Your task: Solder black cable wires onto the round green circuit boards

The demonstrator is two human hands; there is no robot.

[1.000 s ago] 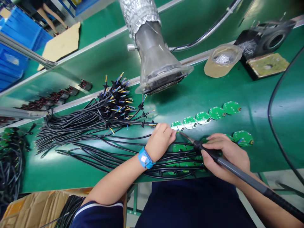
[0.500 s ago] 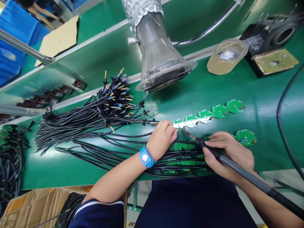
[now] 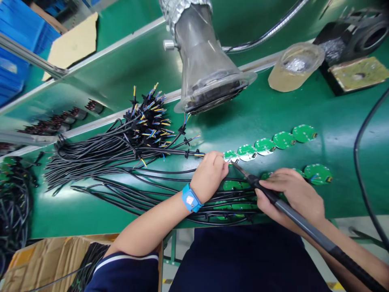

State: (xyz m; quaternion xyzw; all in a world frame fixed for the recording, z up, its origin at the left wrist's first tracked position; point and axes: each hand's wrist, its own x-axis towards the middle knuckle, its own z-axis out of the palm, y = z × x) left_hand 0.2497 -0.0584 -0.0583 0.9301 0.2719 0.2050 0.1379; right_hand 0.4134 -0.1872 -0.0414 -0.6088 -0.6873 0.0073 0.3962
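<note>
My right hand [image 3: 291, 194] is closed round the dark handle of a soldering iron [image 3: 270, 197]. The iron's tip touches or nearly touches the lower edge of the leftmost round green circuit board [image 3: 231, 155]. At that same edge, the fingertips of my left hand [image 3: 211, 172] are pinched together on the end of a black cable [image 3: 179, 172], mostly covered by the fingers. A blue wrist strap [image 3: 191, 198] is on my left wrist. More round boards [image 3: 284, 140] continue the row to the right. Wired boards [image 3: 317, 174] and their cables lie below, partly under my right hand.
A large bundle of black cables [image 3: 91, 154] with bare coloured ends lies left. A fume extractor nozzle [image 3: 209, 69] hangs over the bench. Back right are a translucent cup [image 3: 282, 79], an iron stand [image 3: 361, 38] and a yellowish sponge [image 3: 360, 75]. A cardboard box [image 3: 45, 259] stands lower left.
The soldering iron tip has shifted slightly left and up along the board's edge. My left hand keeps its pinch beside the board. The whole view has moved a little.
</note>
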